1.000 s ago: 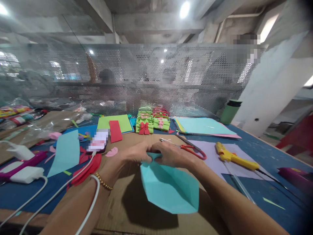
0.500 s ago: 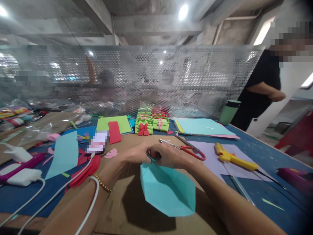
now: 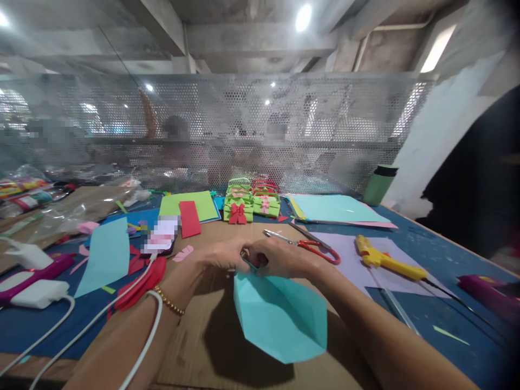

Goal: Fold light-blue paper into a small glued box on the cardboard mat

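Note:
A folded light-blue paper sheet (image 3: pixel 280 317) lies on a brown cardboard sheet (image 3: pixel 211 336) in front of me. My left hand (image 3: pixel 221 254) and my right hand (image 3: pixel 280 259) meet at its far edge, both pinching the paper with closed fingers. A gold bracelet sits on my left wrist and a white cable runs across that forearm. Red-handled scissors (image 3: pixel 309 245) lie just beyond my right hand.
A yellow glue gun (image 3: pixel 384 260) lies at right on pale paper. Small green paper bags (image 3: pixel 247 206) with bows stand at the back, with green and red sheets (image 3: pixel 189 208), a phone (image 3: pixel 161 238) and a blue strip (image 3: pixel 104 254) to the left. A person in black (image 3: pixel 483 173) stands at right beyond the table edge.
My hands stay pinched at the paper's far edge and the sheet has shifted slightly. The person in black at right has moved closer, filling the right edge of view.

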The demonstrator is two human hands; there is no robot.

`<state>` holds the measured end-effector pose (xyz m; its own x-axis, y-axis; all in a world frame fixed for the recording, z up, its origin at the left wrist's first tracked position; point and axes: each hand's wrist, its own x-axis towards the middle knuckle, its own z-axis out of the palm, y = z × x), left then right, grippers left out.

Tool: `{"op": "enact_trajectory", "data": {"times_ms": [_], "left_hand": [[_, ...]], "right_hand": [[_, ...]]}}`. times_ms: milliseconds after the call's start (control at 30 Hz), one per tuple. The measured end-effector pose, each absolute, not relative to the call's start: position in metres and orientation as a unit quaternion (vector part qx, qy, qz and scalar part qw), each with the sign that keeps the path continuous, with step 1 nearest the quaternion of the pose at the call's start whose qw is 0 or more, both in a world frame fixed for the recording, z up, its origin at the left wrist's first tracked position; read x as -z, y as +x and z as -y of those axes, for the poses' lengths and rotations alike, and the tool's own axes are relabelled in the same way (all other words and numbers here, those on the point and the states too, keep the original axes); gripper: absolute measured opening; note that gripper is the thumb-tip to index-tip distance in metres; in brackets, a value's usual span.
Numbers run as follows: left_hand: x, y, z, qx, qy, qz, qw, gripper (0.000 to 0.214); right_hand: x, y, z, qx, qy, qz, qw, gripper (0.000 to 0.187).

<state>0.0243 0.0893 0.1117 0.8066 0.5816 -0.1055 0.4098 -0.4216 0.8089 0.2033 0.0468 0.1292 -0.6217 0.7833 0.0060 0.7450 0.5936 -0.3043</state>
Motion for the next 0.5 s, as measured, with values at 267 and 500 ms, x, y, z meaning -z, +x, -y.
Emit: {"op": "enact_trajectory", "data": {"times_ms": [267, 500], "left_hand": [[-0.1084, 0.0226, -0.0905, -0.08, 0.846, -0.289, 0.441, 0.044], [-0.1033, 0.0197, -0.0958, -0.07, 0.856, -0.289, 0.424, 0.038]], "right_hand": [[-0.1306, 0.2065, -0.0475, -0.156, -0.391, 0.907, 0.033, 0.034], [-0.1255, 0.2058, -0.05, -0.136, -0.425, 0.895, 0.016, 0.027]]}}
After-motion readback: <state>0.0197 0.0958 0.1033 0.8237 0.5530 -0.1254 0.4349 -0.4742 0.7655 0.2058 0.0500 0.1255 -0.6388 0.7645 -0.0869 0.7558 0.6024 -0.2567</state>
